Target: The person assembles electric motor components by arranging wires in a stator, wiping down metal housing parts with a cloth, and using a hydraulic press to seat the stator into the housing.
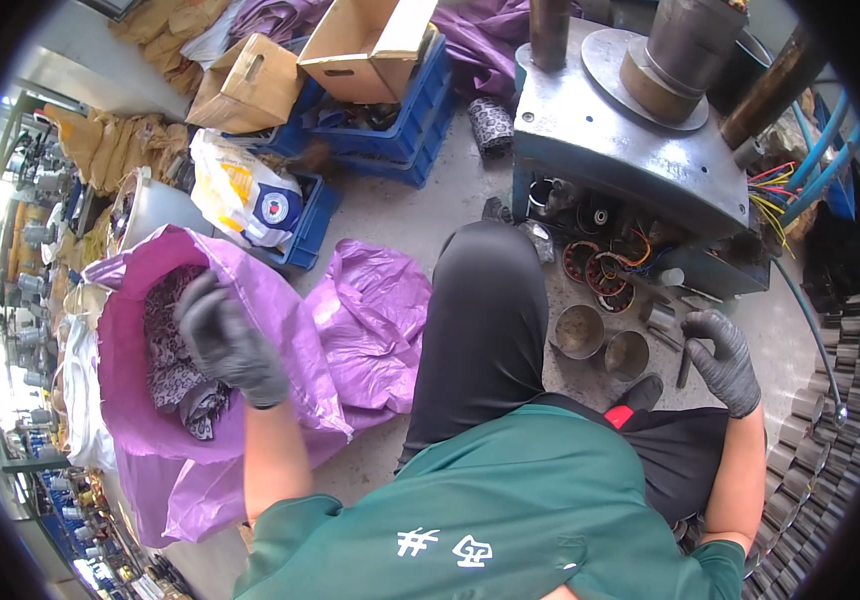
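Note:
My left hand (233,345), in a dark grey glove, is over the mouth of a large purple plastic bag (130,400). Dark patterned cloth (172,375) lies inside the bag, right beside the fingers. Those fingers look bent but are blurred, so whether they grip the cloth cannot be told. At the right, my other gloved hand, the right hand (728,365), is curled with fingers and thumb close together. A thin dark rod (684,370) hangs down from its fingertips. Near this hand, two round metal cups (579,332) and a short metal cylinder (659,316) sit on the floor.
A heavy metal press (610,120) stands ahead to the right, with copper-wound rings (610,275) below it. Rows of metal cylinders (820,440) line the right side. Blue crates (390,140) with cardboard boxes (370,50) are ahead left. Another purple sheet (370,310) lies beside my leg.

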Available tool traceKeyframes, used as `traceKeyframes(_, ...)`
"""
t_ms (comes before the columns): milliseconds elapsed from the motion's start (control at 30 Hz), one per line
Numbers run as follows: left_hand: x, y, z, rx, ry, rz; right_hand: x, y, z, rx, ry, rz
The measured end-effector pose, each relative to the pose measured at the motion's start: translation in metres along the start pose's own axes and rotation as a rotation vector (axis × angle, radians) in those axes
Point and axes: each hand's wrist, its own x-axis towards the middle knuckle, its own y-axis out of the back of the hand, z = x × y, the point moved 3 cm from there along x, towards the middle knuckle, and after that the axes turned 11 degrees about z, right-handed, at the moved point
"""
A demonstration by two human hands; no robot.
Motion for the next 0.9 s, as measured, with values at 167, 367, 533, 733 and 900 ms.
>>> traceKeyframes(167, -0.107, -0.131, -0.023, -0.512, 0.787, -0.225, 0.012, 0.0, -0.023, -0.156, 0.177, -0.075)
traceKeyframes(367, -0.293, -0.308, -0.142, -0.359, 1.663, -0.602, 0.018, 0.001, 0.0, -0.305, 0.033, -0.174)
traceKeyframes(533, -0.323, -0.416, -0.153, -0.397, 1.666, -0.844, 0.023, -0.002, 0.023, -0.355, 0.125, -0.131)
traceKeyframes(733, -0.354, -0.528, -0.186, -1.044, 1.802, -0.639, 0.04, 0.001, 0.042, -0.436, -0.038, -0.218)
traceKeyframes(900, -0.379, -0.596, -0.183, -0.857, 2.006, -0.424, 0.047, 0.008, 0.075, -0.447, -0.131, -0.239)
